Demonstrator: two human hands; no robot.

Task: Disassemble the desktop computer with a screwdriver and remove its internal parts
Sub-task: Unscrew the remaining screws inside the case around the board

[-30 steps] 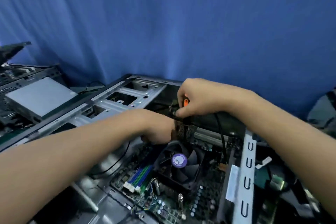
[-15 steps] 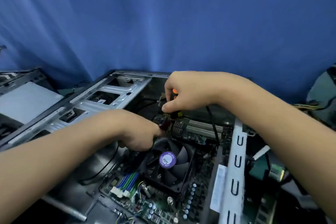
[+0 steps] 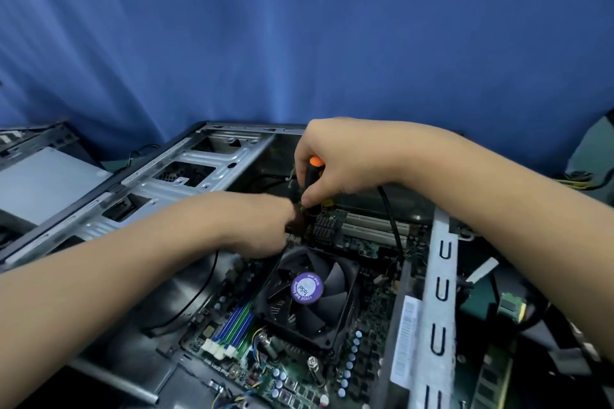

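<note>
1. The desktop computer case point(image 3: 212, 173) lies on its side, open towards the camera; its motherboard point(image 3: 332, 372) faces up, with a blue curtain point(image 3: 299, 26) hanging behind.
2. The right hand point(image 3: 335, 163) hovers over the far middle of the case; its grip is closed round a screwdriver point(image 3: 312, 173) with a black handle and an orange cap, held upright, thumb and fingers pinching the handle; the tip is hidden below the thumb.
3. The left hand point(image 3: 262, 226) reaches in from the left, just beside and below the right hand; it is blurred and its fingers point away from the camera, so I cannot tell whether its grip holds anything.
4. The black CPU fan point(image 3: 307, 292) with a purple round label sits near the middle of the board, just in front of both hands; blue and green memory slots point(image 3: 236, 325) run to its left.
5. White expansion slots point(image 3: 372, 226) lie beyond the fan, right of the screwdriver; a black cable point(image 3: 388, 209) runs down beside them.
6. A grey metal bar point(image 3: 438, 292) with U-shaped cut-outs runs along the right side of the case.
7. A flat grey drive point(image 3: 43, 183) rests on the bench at far left, apart from the case.
</note>
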